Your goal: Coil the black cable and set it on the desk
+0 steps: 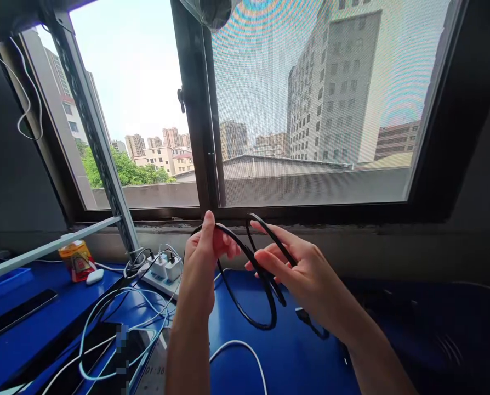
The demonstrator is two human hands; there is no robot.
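Observation:
A black cable [265, 325] hangs in loose loops between my two hands, above the blue table. My left hand [206, 241] pinches one side of the loops, with the thumb pointing up along the cable. On the other side, my right hand [298, 263] has its fingers curved around the loops, and the cable passes between thumb and fingers. Below the right hand dangles a black cable plug [302, 315], above the table. Part of the cable is hidden behind both hands.
On the blue table [237, 373], a power strip [158, 280] holds white chargers [172, 269]. Coiled white cables [84, 329] lie over dark phones at the left. An orange pouch [77, 260] stands by a white case [95, 276]. A metal shelf post [97, 137] rises before the window.

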